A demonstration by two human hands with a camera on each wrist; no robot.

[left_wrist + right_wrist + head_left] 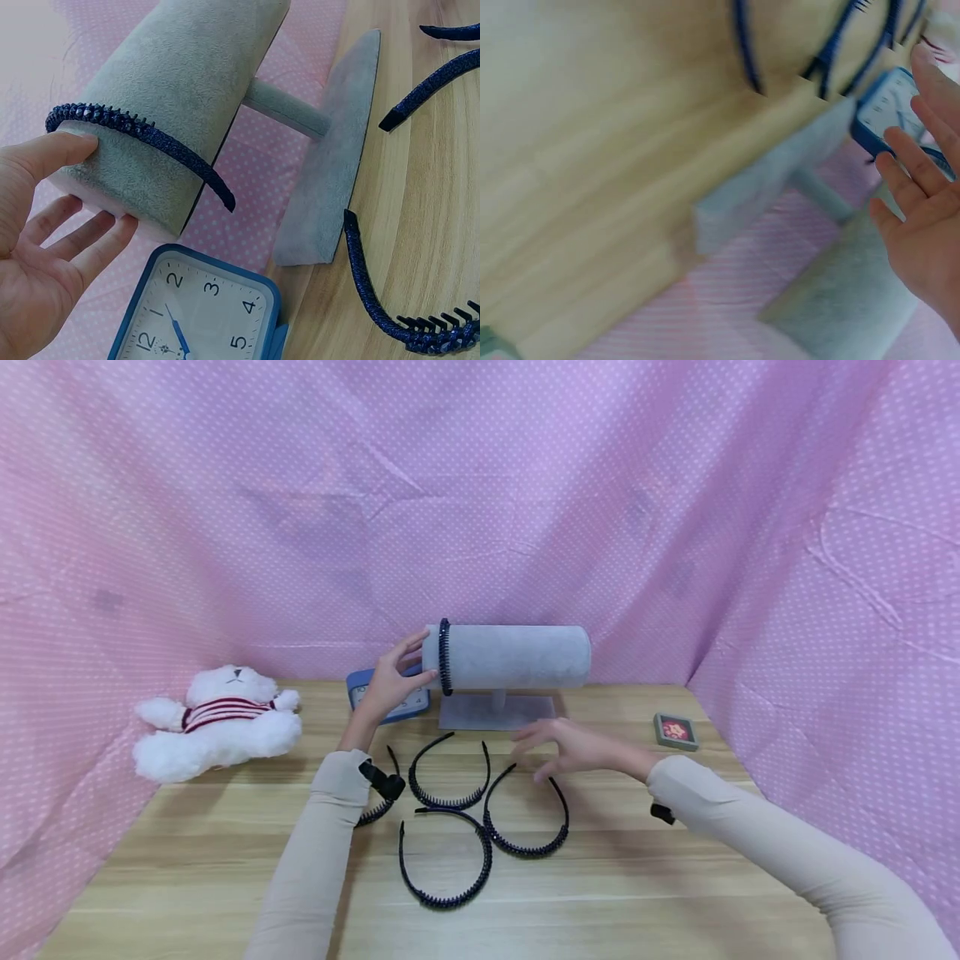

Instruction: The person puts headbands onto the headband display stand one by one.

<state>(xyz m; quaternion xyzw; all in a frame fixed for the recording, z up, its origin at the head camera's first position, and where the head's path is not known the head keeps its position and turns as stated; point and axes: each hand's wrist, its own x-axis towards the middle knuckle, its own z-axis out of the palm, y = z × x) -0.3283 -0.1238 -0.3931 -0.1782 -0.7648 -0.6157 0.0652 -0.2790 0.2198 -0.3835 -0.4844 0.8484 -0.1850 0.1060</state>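
A grey plush headband stand (517, 656) has a horizontal roll on a post and flat base. One dark blue beaded headband (445, 657) sits round the roll's left end. My left hand (390, 683) holds that end, thumb on the roll (172, 82) beside the headband and fingertips against the end face. With fingers spread and loosely bent, my right hand (566, 747) hovers over a toothed headband (527, 852) on the table, holding nothing. More such headbands lie on the wood: one near the base (450, 804), one in front (446, 903), and one partly behind the left wrist (375, 814).
Behind the left hand is a blue square clock (408, 706). A white plush bear (228, 727) in a striped top lies at the left of the table (645, 893). A small framed star piece (675, 732) is at the right. Pink dotted cloth (480, 510) hangs behind.
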